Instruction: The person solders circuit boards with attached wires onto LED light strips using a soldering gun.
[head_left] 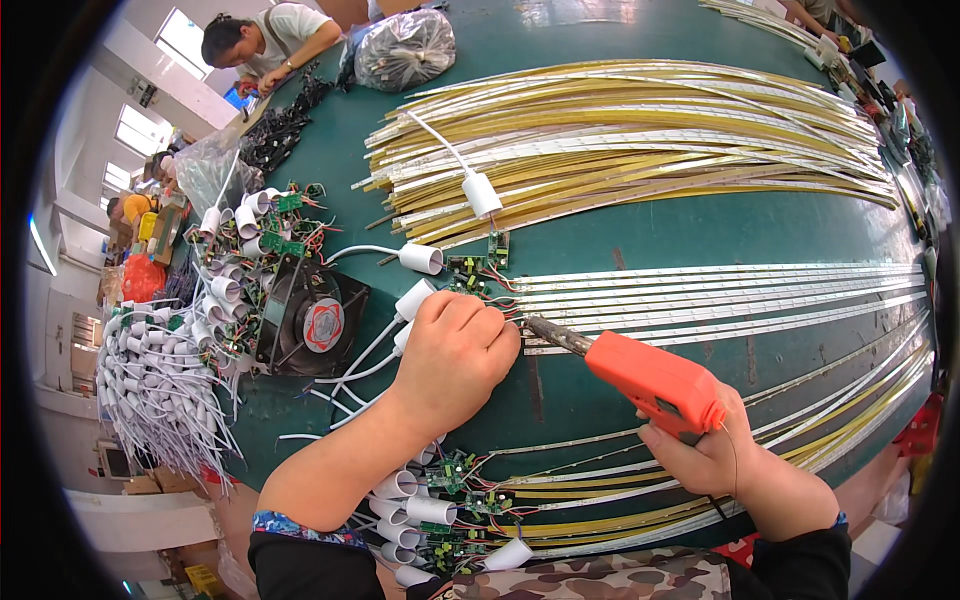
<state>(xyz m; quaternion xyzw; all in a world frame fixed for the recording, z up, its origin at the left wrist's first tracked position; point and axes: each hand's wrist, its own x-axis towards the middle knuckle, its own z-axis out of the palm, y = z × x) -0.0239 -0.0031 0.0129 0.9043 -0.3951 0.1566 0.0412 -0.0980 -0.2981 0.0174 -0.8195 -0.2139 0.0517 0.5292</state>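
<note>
My right hand (705, 455) grips a red soldering gun (645, 375), whose dark metal barrel points left. Its tip meets the left ends of several thin white LED strips (720, 298) laid side by side. Just left of the tip, my left hand (455, 345) is closed in a pinch; what its fingers hold is hidden. Beyond that hand, small green circuit boards (468, 265) with thin coloured wires lie at the strip ends. White cylindrical caps (420, 258) with white cables are near these boards, some partly covered by my left hand.
A black fan (312, 318) stands left of my hands, beside a heap of white caps and cables (165, 375). Many yellow and white strips (620, 140) lie across the far table. Nearer me are more wired caps (432, 510) and strips. A person (275, 45) works at the far left.
</note>
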